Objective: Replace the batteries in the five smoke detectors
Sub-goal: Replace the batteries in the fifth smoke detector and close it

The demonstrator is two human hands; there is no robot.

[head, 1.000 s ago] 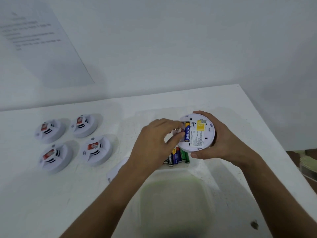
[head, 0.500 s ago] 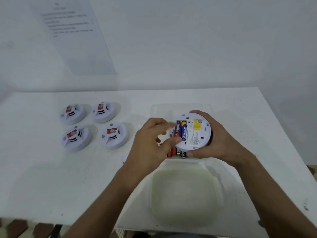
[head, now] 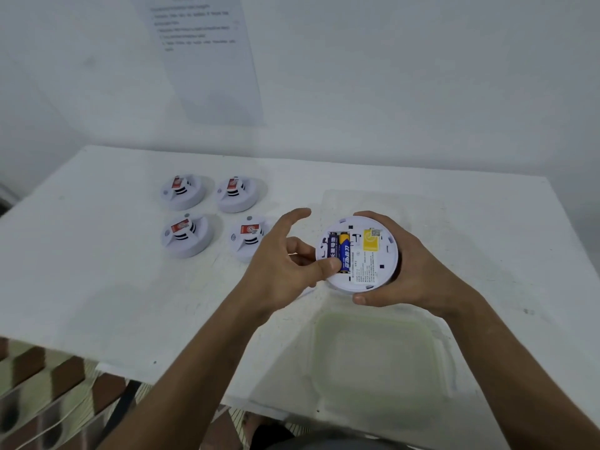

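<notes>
Left hand (head: pixel 285 271) is mostly spread, index finger stuck out, thumb tip pressing the near end of the dark battery (head: pixel 332 248) into its slot; nothing is actually gripped. Next to it sits the blue-and-gold battery (head: pixel 345 251), apparently already seated. Right hand (head: pixel 409 267) cups the flipped-over smoke detector (head: pixel 360 254) from the far side, fingers wrapped round the rim, holding it above the white surface (head: pixel 97 271) and a clear lidded container (head: pixel 376 362). My guess at the risk: thumb slips and the spring end pops that battery out, or it's in backwards. Four more detectors (head: pixel 207 216) sit face-up well off to the left, beyond the left hand.
</notes>
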